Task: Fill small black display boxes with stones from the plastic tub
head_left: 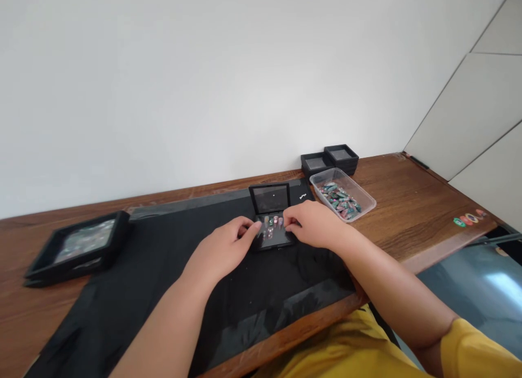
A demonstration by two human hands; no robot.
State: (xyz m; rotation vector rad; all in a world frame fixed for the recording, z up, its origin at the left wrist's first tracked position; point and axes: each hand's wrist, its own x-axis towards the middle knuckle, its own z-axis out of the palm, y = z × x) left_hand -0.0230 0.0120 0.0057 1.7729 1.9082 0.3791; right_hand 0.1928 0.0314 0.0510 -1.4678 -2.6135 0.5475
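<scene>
Head view: reaches with the right hand (314, 220) into the 3 o'clock side of an open black case (281, 239), close by decorated nail tips (275, 221), cannot tell whether gripping one; curls the left hand (226, 242) at 9 o'clock, cannot tell whether pinching; beneath, black mat (163, 258); at 12, raised lid (269, 198); at 2, clear tub (361, 192) of colourful pieces (340, 201), then stacked black trays (347, 166); at 9, well apart, black box (119, 234), contents blurred

The person wears a yellow cloth garment (350, 345), creased at the front, with a short yellow sleeve (475, 345) ending near the right elbow, left hand (223, 246) and right hand (314, 224) bare.
</scene>
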